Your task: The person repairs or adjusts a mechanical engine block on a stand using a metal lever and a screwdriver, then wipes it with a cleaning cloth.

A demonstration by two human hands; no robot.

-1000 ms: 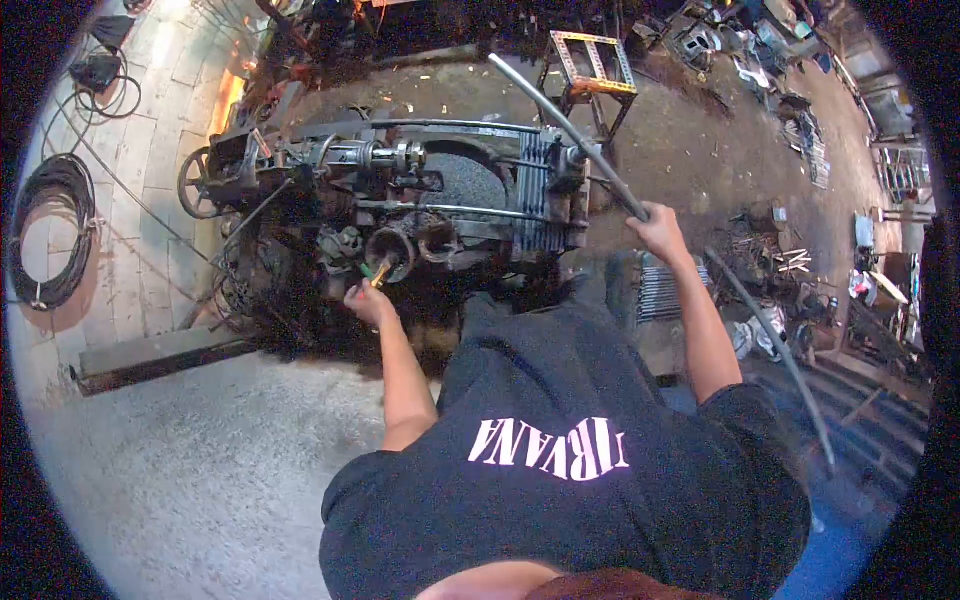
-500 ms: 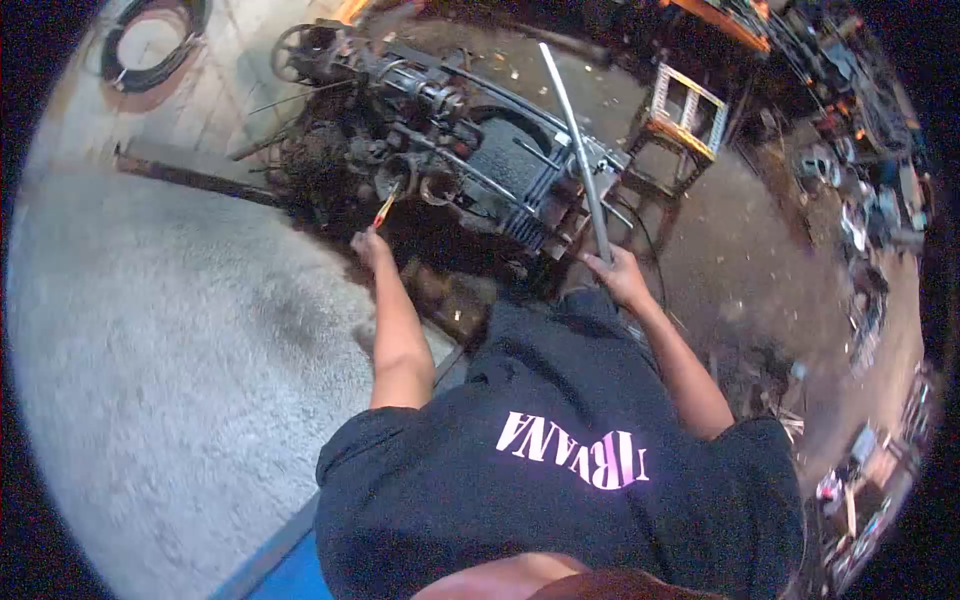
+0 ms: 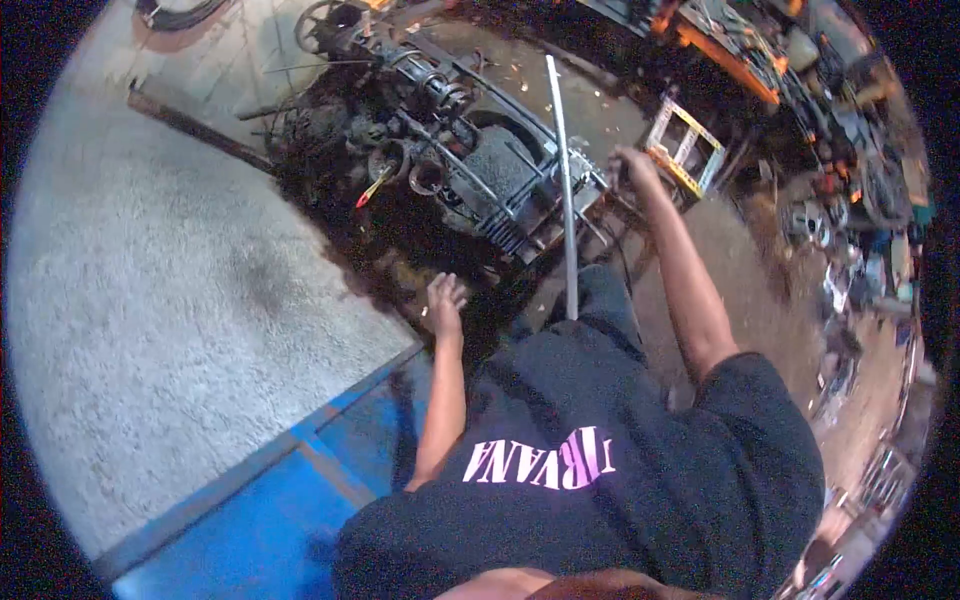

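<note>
My left hand (image 3: 445, 302) hangs above the dark floor in front of a greasy machine, fingers apart and nothing in them. A brush-like tool with a red and yellow handle (image 3: 373, 190) leans out of a round metal cup (image 3: 388, 160) on the machine (image 3: 490, 165). A long grey metal bar (image 3: 566, 190) lies across the machine's right end, its near end by my lap. Stretched out past the bar, my right hand (image 3: 632, 172) is slightly blurred near the machine's right end, its fingers loosely bent and apart, with nothing visible in them.
A yellow and white metal frame (image 3: 685, 145) stands just beyond my right hand. Tools and metal parts (image 3: 850, 215) crowd the right side. A long dark beam (image 3: 200, 128) lies on the pale floor at left. Beside me is a blue metal surface (image 3: 270, 500); a coiled hose (image 3: 180, 15) lies far back.
My left hand has let go of the brush-like tool and drawn back toward me. My right hand has released the bar and reached forward; the bar now rests against the machine.
</note>
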